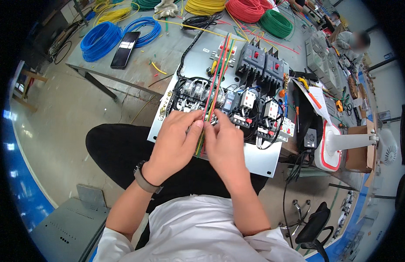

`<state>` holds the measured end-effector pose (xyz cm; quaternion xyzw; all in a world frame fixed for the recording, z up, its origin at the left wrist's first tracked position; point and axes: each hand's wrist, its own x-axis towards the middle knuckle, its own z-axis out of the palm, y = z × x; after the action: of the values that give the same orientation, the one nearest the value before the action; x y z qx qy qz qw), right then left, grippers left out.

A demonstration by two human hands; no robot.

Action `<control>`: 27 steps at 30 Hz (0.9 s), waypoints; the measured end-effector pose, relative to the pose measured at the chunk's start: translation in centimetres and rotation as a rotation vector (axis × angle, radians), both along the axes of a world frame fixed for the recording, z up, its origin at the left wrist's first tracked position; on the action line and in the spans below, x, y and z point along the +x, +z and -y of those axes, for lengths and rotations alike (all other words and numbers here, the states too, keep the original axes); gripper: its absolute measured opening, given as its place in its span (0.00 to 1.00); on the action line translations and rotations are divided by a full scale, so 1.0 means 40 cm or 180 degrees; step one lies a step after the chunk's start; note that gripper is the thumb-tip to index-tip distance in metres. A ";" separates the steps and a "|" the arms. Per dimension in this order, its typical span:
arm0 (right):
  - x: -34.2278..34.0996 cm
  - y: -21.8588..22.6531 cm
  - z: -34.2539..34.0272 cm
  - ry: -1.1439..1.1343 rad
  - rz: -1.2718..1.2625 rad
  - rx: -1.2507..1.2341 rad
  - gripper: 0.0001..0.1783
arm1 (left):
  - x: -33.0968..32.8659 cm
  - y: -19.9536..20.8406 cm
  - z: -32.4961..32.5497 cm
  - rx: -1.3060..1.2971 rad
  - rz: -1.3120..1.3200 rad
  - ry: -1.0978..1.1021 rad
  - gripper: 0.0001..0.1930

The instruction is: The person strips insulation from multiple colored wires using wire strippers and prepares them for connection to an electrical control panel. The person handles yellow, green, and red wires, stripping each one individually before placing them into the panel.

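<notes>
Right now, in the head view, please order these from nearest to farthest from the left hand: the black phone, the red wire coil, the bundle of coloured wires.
1. Bundle of coloured wires: in the left hand fingers.
2. Black phone: upper left, on the table.
3. Red wire coil: top, far edge.

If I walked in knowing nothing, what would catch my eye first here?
Probably the two hands, left hand and right hand, pinching a bundle of red, yellow and green wires that runs up the middle of a grey metal panel packed with black switches. Then the bright coils of wire, blue, yellow, red and green, spread across the far table, with a dark phone lying beside the blue ones.
</notes>
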<state>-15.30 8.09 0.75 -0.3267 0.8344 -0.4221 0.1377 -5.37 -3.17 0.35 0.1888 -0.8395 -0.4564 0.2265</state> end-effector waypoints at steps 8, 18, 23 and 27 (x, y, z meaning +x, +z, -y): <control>0.013 -0.005 0.005 0.0090 -0.0298 -0.0050 0.20 | -0.004 0.005 -0.020 0.0419 0.0066 -0.0058 0.19; -0.011 0.017 0.012 0.0165 0.0322 0.0238 0.17 | -0.022 -0.019 -0.009 0.1363 -0.0068 -0.0006 0.17; -0.006 -0.011 -0.007 0.0093 0.0621 -0.0214 0.24 | -0.028 0.002 -0.026 0.2054 -0.0148 -0.0019 0.15; 0.051 0.001 -0.027 0.0313 0.0791 -0.1210 0.26 | -0.035 0.023 -0.011 0.2147 -0.0411 0.0133 0.17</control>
<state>-13.24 9.17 0.78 -0.3325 0.6996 -0.6014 0.1958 -6.75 -2.74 1.27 0.2409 -0.6212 -0.7145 0.2134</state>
